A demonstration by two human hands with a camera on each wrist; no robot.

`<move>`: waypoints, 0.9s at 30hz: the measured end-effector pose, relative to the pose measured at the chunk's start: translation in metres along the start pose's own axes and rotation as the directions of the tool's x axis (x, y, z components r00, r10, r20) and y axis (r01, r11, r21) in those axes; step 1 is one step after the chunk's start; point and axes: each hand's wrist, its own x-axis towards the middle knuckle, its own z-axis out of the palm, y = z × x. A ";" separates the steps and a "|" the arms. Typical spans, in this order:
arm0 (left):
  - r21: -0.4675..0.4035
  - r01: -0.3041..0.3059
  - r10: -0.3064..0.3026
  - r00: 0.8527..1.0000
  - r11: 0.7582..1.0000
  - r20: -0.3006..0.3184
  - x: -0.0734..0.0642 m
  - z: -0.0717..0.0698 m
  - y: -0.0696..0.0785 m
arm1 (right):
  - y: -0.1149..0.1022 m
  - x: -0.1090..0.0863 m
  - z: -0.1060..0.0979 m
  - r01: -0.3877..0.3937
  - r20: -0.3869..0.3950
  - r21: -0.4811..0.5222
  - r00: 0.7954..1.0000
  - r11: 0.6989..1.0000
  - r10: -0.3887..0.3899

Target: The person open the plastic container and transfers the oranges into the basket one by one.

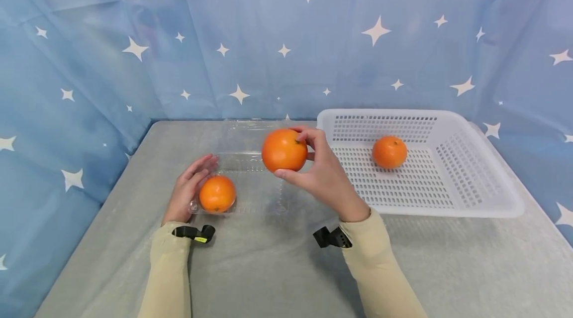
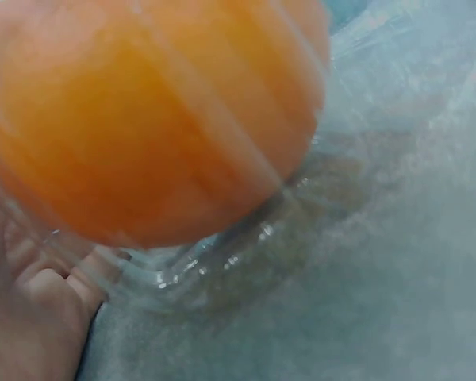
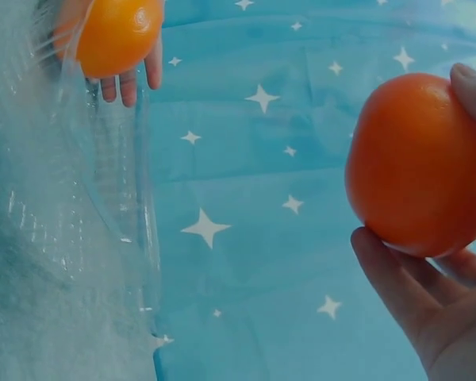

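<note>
My right hand (image 1: 329,173) grips an orange (image 1: 283,150) between thumb and fingers, raised above the table; the right wrist view shows the same orange (image 3: 420,163) up close. A clear plastic clamshell box (image 1: 259,193) lies with its lid (image 1: 248,131) folded back. In its left front corner sits another orange (image 1: 217,193). My left hand (image 1: 188,191) rests along the box's left side, fingers extended. Through the clear wall, the left wrist view catches that boxed orange (image 2: 151,119) and part of the left hand (image 2: 44,317).
To the right stands a white perforated plastic basket (image 1: 483,193) holding one orange (image 1: 390,152). A grey cloth covers the table (image 1: 264,268). Behind it hangs a blue curtain (image 1: 313,59) with white stars.
</note>
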 end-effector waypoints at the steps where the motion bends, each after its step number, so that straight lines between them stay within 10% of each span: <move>1: 0.003 0.004 -0.004 1.000 1.000 -0.002 0.000 0.000 0.000 | 0.000 0.000 -0.001 0.007 -0.005 -0.003 1.000 1.000 -0.007; 27: 0.030 0.023 -0.022 0.999 0.999 -0.025 -0.001 0.002 0.002 | 0.035 0.003 -0.034 0.063 0.005 -0.275 0.998 0.959 -0.064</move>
